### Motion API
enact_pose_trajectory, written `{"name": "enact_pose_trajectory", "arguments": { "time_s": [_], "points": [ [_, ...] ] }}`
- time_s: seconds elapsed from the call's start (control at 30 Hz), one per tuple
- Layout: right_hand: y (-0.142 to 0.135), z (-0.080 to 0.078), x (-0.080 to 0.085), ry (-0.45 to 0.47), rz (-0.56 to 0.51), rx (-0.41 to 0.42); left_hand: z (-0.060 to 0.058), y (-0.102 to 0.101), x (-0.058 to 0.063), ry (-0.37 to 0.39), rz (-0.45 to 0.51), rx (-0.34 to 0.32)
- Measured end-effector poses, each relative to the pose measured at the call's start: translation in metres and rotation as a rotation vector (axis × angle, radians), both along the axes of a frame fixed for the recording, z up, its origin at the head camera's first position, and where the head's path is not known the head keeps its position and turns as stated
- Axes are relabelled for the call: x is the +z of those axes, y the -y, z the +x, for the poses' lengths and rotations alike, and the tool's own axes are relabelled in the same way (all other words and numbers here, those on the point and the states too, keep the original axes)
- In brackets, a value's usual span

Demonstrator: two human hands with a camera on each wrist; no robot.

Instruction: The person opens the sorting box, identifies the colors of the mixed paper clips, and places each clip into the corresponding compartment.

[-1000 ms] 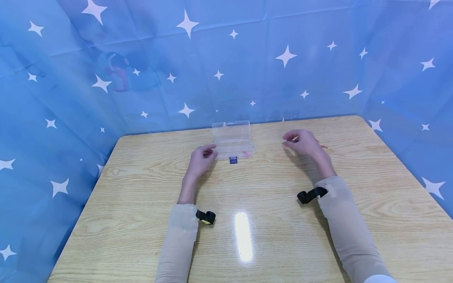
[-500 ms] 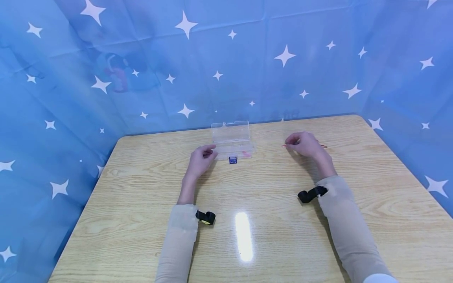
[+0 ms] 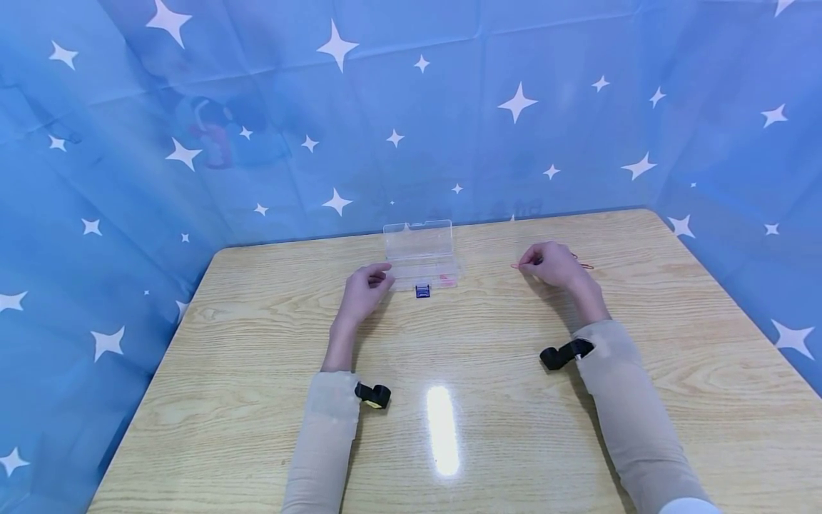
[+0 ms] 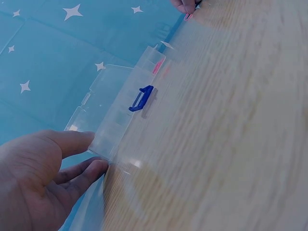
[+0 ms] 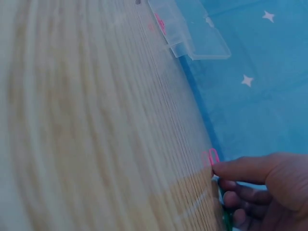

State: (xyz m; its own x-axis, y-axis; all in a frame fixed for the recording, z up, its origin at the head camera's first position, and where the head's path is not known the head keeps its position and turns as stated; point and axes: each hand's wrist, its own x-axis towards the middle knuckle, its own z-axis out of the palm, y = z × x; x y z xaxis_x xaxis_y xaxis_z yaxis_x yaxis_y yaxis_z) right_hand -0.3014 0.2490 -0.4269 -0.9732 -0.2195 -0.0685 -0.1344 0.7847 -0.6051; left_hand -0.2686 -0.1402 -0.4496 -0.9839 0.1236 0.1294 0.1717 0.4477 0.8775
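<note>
My left hand holds the left end of a clear plastic box, thumb at its upper edge and fingers at the lower corner in the left wrist view. The box's clear lid stands raised at the back, and a blue latch hangs at its front. Pink pieces lie in its right-hand part. To the right, my right hand pinches a pink paper clip between thumb and index finger, low over the table. Something green shows behind its curled fingers, partly hidden.
A red paper clip lies just right of the right hand, partly covered by it. The wood-grain table ends close behind the box, against a blue starred curtain. Black wrist cameras sit on both sleeves.
The right hand has lowered slightly, its thumb and index finger closing on the pink paper clip. The left hand and the box stay where they were.
</note>
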Motion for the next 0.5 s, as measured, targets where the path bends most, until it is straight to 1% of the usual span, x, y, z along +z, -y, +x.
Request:
{"name": "enact_pose_trajectory", "arguments": {
  "time_s": [0.2, 0.4, 0.5],
  "points": [
    [0.001, 0.002, 0.004, -0.005, -0.042, -0.002, -0.001, 0.000, 0.000, -0.010, -0.002, -0.008],
    [0.006, 0.003, 0.009, -0.080, -0.071, -0.001, -0.001, 0.001, 0.001, -0.012, 0.002, -0.012],
    [0.011, 0.003, 0.012, -0.104, -0.081, 0.000, 0.000, 0.001, 0.001, -0.004, 0.005, -0.011]
  ]
}}
